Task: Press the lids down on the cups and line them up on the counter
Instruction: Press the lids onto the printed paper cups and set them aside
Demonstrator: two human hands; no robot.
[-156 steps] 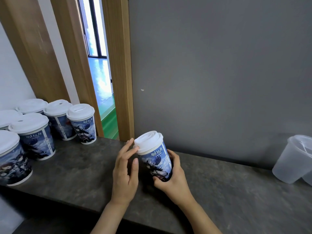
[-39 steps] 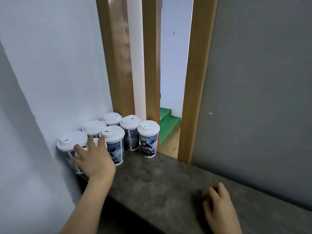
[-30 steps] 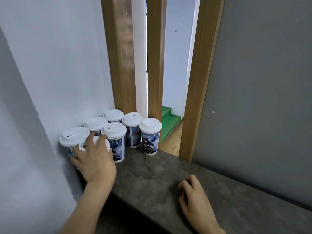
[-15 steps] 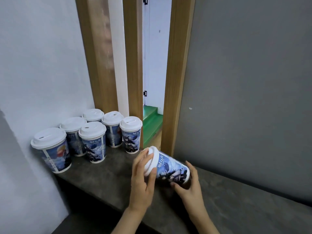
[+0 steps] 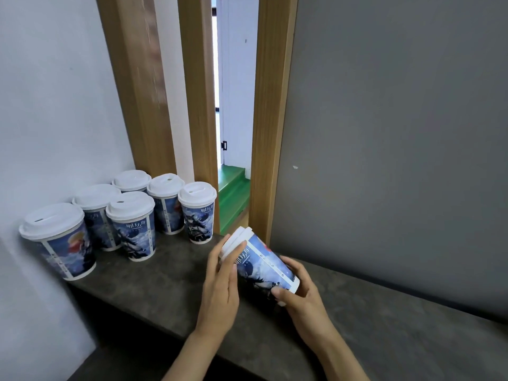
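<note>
Head view: a blue printed cup (image 5: 261, 266) was held tilted above the dark counter (image 5: 170, 292), its white lid (image 5: 233, 242) pointing left. The right hand (image 5: 299, 295) gripped the cup's base with curled fingers; the left hand (image 5: 221, 287) pressed straight fingers against the lid. Six lidded cups (image 5: 132, 224) stood clustered at the counter's left end.

We count seven lidded paper cups: six standing cups (image 5: 132, 224) clustered on the counter (image 5: 384, 339) at nine o'clock, and one tilted cup (image 5: 261, 262) near centre. Two hands show, the left hand (image 5: 222, 287) and right hand (image 5: 299, 295).
</note>
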